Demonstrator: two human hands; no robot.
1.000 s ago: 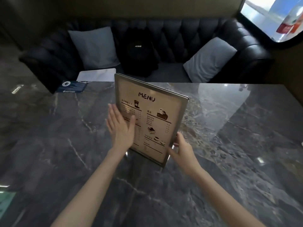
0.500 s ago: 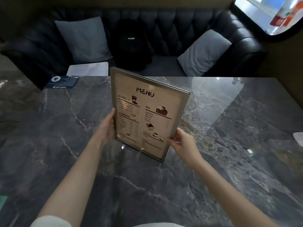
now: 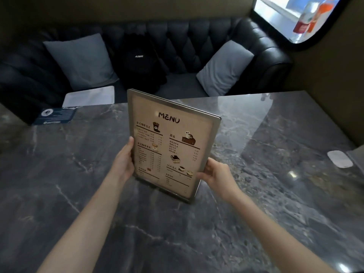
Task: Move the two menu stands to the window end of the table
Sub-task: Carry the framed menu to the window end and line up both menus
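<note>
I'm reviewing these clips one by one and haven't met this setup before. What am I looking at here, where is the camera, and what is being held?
There is no machine: a person wears one camera on the head, looking down at their own bare arms. The left hand and right hand grip the side edges of an upright menu stand over a dark marble table. A dark card and a white mouse lie on the table. Behind is a black sofa with cushions and a backpack; the window is upper right.

Both arms reach forward — left hand [image 3: 124, 162] and right hand [image 3: 216, 173] with fingers [image 3: 209, 164] curled, gripping.
</note>
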